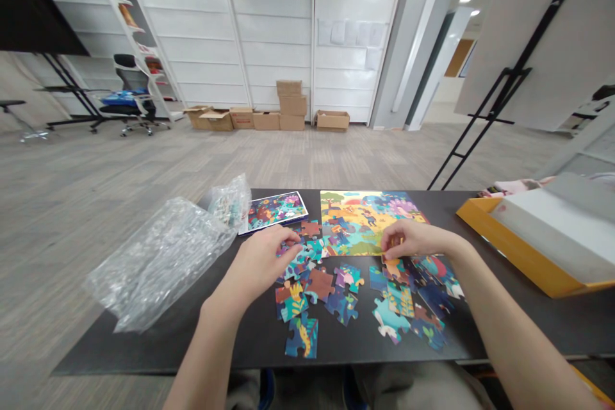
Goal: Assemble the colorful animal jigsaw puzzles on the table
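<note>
Left of the joined puzzle part (pixel 365 221) lies a picture card (pixel 275 211). The left hand (pixel 262 262) touches loose pieces (pixel 319 298) below that part. Apart from it, the right hand (pixel 418 238) seems to pinch one piece (pixel 388 250) at its lower edge. Many pieces are not joined yet.

no readable text, sheets of paper (pixel 350 33) too small to read

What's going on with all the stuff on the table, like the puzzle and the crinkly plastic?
left hand, curled over loose pieces
right hand, fingers down at the puzzle's edge
jigsaw puzzle, partly built
loose puzzle pieces, scattered, not joined
plastic bubble wrap, crumpled
picture card, lying flat
yellow box, open
</note>
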`<state>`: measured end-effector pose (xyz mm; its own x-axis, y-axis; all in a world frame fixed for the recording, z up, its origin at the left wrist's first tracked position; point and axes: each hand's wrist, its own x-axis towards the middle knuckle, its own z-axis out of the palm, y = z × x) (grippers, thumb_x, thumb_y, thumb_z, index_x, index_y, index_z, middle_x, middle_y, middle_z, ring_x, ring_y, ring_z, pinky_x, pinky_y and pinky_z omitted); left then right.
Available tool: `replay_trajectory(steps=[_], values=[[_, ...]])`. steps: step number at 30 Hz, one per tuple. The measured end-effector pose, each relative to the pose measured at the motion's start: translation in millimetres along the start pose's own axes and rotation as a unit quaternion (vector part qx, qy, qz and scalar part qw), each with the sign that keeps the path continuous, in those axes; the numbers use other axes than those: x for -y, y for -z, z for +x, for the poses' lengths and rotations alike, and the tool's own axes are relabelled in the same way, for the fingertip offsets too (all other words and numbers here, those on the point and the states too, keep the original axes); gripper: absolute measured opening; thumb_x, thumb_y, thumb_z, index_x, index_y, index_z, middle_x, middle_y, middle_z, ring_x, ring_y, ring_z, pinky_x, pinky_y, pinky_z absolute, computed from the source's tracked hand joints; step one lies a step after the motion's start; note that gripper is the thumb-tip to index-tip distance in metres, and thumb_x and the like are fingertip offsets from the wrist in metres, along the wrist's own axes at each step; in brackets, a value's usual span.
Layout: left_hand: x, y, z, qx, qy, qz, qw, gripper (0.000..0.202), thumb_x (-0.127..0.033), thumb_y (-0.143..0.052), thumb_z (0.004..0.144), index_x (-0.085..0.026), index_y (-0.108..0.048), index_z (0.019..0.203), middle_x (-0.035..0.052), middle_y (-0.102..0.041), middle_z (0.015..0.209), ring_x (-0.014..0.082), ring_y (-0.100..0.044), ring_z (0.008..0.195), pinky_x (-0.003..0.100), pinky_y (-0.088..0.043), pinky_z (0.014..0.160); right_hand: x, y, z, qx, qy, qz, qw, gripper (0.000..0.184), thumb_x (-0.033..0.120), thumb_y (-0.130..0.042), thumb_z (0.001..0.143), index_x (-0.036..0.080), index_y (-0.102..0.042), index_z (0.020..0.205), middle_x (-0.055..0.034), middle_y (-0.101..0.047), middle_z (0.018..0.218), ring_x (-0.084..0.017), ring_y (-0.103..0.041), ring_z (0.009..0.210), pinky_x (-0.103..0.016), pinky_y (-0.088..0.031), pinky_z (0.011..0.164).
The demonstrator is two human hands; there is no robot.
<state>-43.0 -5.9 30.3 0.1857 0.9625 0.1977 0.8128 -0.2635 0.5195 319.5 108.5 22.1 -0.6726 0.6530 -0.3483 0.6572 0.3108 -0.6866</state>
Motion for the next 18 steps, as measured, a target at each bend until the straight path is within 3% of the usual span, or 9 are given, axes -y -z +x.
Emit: replay_trajectory(steps=[5,7,11,14,18], values=[[-16,-14.4,-1,-0.011,-0.022,0.017,1.000,0.015,-0.031,-0.059,0.094,-0.024,-0.072,0.097,0.0025,-0.074,0.104,0.0218,-0.066,0.100,0.034,-0.048,0.088,7,-3,1,-0.012,0.006,-0.004,1.000,0.037,0.051,-0.077,0.074,0.017,-0.072,0.088,-0.0049,-0.074,0.075,-0.020,-0.068,0.070,-0.028,-0.050,0.062],[-28,-26.1,-1,0.020,-0.072,0.013,0.997,0.014,-0.031,-0.064,0.093,-0.024,-0.071,0.103,0.0031,-0.073,0.106,0.0229,-0.063,0.104,0.035,-0.048,0.091,10,-4,1,-0.018,0.006,-0.001,1.000,0.037,0.052,-0.075,0.076,0.017,-0.072,0.089,-0.0052,-0.074,0.075,-0.020,-0.068,0.070,-0.028,-0.050,0.063],[-49,-46.9,1,0.094,-0.154,0.004,0.984,0.032,-0.036,-0.075,0.085,-0.025,-0.069,0.114,0.0041,-0.071,0.116,0.0256,-0.058,0.111,0.038,-0.046,0.098,13,-4,1,-0.050,0.018,-0.017,0.998,0.040,0.055,-0.071,0.078,0.017,-0.072,0.090,-0.0051,-0.072,0.076,-0.018,-0.065,0.069,-0.027,-0.049,0.062],[-57,-54.7,5,0.127,-0.155,0.002,0.980,0.041,-0.035,-0.079,0.082,-0.026,-0.067,0.120,0.0030,-0.072,0.116,0.0265,-0.058,0.110,0.039,-0.047,0.097,15,-4,0,-0.070,0.027,-0.015,0.997,0.043,0.058,-0.069,0.078,0.016,-0.072,0.090,-0.0050,-0.071,0.077,-0.018,-0.064,0.069,-0.027,-0.048,0.062],[-57,-59.9,10,0.148,-0.139,-0.002,0.979,0.037,-0.032,-0.079,0.081,-0.025,-0.070,0.117,0.0037,-0.073,0.112,0.0268,-0.060,0.108,0.038,-0.047,0.096,18,-5,-2,-0.079,0.022,-0.004,0.997,0.046,0.061,-0.068,0.078,0.017,-0.071,0.092,-0.0046,-0.071,0.075,-0.018,-0.064,0.067,-0.027,-0.047,0.059]])
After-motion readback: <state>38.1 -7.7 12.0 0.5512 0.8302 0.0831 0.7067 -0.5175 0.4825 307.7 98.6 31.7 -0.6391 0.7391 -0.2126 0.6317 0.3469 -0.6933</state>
